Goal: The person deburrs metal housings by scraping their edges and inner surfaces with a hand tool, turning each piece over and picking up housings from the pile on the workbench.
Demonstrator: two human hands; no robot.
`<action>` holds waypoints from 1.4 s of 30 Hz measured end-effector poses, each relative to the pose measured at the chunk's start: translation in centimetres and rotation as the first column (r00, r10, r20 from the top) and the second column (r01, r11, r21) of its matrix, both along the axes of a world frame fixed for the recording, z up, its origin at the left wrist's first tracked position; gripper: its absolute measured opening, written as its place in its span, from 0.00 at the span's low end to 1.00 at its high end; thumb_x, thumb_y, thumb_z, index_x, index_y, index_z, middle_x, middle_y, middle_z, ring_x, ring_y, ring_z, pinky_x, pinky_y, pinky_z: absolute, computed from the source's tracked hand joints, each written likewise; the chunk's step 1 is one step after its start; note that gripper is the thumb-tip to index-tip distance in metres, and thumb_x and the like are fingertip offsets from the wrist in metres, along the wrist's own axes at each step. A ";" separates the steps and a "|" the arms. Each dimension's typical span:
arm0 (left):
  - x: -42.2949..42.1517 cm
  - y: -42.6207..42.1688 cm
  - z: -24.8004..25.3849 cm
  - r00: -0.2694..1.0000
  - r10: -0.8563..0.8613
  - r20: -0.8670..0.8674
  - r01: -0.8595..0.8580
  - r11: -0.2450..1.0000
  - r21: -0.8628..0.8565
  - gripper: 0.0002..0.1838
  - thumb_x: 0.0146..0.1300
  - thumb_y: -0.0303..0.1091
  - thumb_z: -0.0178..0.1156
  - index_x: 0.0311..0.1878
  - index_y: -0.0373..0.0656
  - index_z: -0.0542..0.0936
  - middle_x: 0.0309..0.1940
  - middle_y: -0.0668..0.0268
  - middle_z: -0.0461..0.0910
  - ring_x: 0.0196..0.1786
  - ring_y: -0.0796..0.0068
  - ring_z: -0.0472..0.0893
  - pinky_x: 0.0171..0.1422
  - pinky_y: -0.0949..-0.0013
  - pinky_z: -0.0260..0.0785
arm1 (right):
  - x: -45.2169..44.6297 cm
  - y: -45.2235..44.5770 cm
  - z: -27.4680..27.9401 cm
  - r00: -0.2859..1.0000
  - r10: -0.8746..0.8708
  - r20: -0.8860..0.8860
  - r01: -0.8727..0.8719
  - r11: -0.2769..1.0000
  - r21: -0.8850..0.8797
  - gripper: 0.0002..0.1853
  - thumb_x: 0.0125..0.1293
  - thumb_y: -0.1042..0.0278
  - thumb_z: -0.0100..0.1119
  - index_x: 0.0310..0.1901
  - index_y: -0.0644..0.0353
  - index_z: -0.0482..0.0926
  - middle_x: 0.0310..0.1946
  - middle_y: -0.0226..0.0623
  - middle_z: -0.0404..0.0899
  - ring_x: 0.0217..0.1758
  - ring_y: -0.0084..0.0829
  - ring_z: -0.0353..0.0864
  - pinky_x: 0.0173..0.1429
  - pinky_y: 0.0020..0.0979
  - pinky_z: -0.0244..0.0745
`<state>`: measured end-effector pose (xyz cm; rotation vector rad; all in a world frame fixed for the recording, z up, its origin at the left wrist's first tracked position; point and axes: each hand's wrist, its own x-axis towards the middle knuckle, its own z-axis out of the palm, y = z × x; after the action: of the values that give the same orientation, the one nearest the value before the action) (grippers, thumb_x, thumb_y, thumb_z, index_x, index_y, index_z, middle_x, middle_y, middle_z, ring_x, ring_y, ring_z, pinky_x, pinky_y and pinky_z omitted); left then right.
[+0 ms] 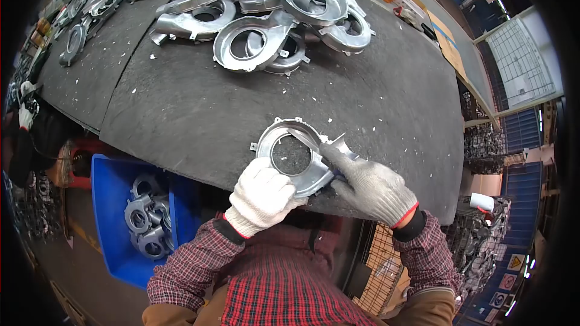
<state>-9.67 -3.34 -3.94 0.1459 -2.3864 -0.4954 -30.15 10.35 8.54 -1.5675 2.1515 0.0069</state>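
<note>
A silver cast-metal blower housing (264,145) with a large round opening lies near the front edge of the dark tabletop. My left hand (263,196), in a white knit glove, is closed on its near left rim. My right hand (376,188), also gloved and greyed at the fingers, is closed round a pointed metal blade (306,140). The index finger stretches along the blade, whose tip reaches over the housing's inner rim. The blade's handle is hidden in the glove. The housing's outlet flange shows just beyond the right fingers.
A pile of similar housings (251,42) stands at the back of the table (199,108), with more at the far left. Metal chips dot the surface. A blue bin (107,217) holding several castings stands below left. A co-worker's gloved hand (25,115) shows at far left.
</note>
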 end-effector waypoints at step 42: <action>-2.0 -0.2 6.4 0.925 0.380 -0.025 -0.253 0.662 0.706 0.16 0.87 0.37 0.59 0.41 0.36 0.82 0.27 0.73 0.77 0.32 0.85 0.72 0.36 0.72 0.64 | 7.8 7.3 -7.8 -0.995 0.042 0.085 0.068 0.939 0.336 0.40 0.89 0.50 0.52 0.93 0.39 0.45 0.35 0.38 0.75 0.21 0.22 0.79 0.15 0.26 0.72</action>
<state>-11.71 -3.50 2.44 0.8146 -1.8283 -1.1624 -22.35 17.69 0.77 0.2256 -0.2287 -1.3588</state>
